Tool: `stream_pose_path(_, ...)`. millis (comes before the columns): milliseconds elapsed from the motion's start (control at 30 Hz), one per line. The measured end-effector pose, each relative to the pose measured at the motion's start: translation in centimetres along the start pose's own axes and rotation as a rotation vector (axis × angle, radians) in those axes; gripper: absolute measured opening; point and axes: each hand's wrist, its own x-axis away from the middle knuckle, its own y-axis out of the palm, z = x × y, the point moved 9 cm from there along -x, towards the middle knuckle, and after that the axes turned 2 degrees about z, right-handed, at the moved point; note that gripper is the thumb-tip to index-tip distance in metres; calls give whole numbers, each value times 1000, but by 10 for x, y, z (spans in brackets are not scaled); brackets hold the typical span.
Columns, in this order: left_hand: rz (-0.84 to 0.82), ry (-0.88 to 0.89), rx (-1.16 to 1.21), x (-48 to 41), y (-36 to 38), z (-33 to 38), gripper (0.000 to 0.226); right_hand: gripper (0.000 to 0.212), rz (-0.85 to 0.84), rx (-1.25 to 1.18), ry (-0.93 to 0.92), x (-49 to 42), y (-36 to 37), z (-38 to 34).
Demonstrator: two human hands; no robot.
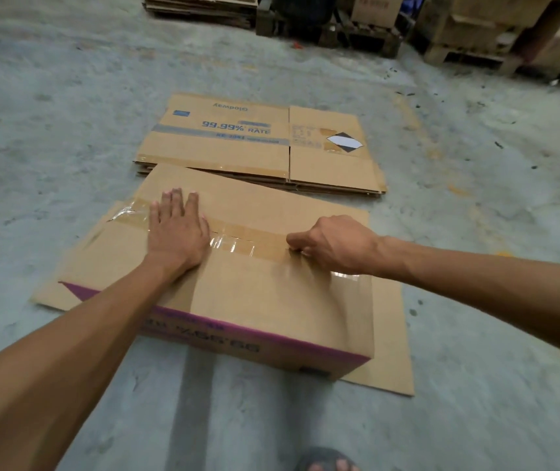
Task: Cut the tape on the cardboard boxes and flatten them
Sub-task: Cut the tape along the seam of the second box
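Note:
A closed cardboard box (258,294) with a purple band on its near side stands on the concrete floor. A strip of clear tape (241,241) runs along its top seam. My left hand (176,229) lies flat on the top, fingers spread, covering the tape's left part. My right hand (332,244) is clenched on the seam further right, pressing down on the tape; whatever it holds is hidden inside the fist. Behind the box lies a stack of flattened boxes (258,147) printed "99.99% RATE".
A flat cardboard sheet (390,338) lies under the box. Wooden pallets (458,52) with boxes and a pile of flattened cardboard (203,8) stand at the back. My sandalled foot (326,462) is at the bottom edge. Bare floor lies to both sides.

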Motion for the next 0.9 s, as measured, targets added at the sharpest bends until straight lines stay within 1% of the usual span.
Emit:
stream_pose_path(67, 25, -5, -16, 2, -5, 22, 60, 13, -9, 23, -11, -1, -4, -1)
stream_pose_path(100, 39, 54, -10, 3, -7, 39, 58, 13, -3, 33, -12, -1, -7, 0)
stream_pose_path(167, 17, 253, 37, 9, -2, 75, 53, 15, 27, 26, -18, 2, -10, 0)
stream_pose_path(200, -17, 323, 60, 14, 4, 84, 53, 16, 40, 12, -18, 4, -10, 0)
stream_pose_path(233, -49, 342, 75, 17, 10, 87, 53, 16, 50, 0, -15, 8, -8, 1)
stream_pose_path(333, -69, 301, 72, 17, 17, 79, 54, 15, 76, 4, 2, 23, -1, 11)
stream_pose_path(600, -58, 319, 72, 17, 14, 80, 54, 21, 114, -24, 37, 51, 8, 35)
stream_pose_path(700, -48, 323, 60, 17, 14, 80, 54, 21, 129, 16, 41, 56, 9, 38)
stream_pose_path(800, -38, 322, 52, 16, 14, 79, 54, 26, 120, 9, 68, 66, 11, 41)
stream_pose_path(900, -42, 320, 48, 15, 14, 79, 54, 22, 133, 18, 85, 76, 14, 48)
